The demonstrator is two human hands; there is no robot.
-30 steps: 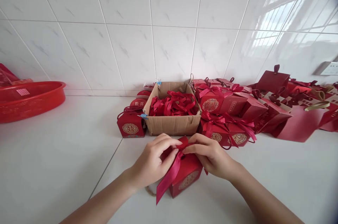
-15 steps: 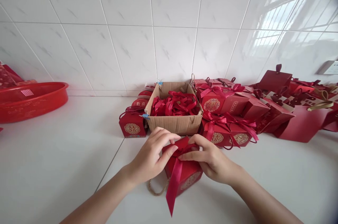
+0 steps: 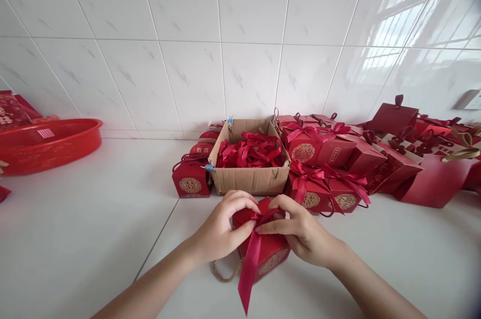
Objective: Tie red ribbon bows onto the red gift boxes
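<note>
Though behind left hand [image 3: 220, 233] and right hand [image 3: 308, 234], both tight on ribbon [image 3: 251, 266], carton [image 3: 251, 179], tied boxes [image 3: 312, 199]

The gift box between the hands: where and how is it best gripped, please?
Probably by the outer bend of its rope handle, from the near left: that loop sticks out beyond the box, while fingers crowd the ribbon on top.

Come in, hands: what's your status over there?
Left hand, right hand: fingers at ribbon. Ribbon across red gift box. Cardboard box behind, not blocking.
</note>
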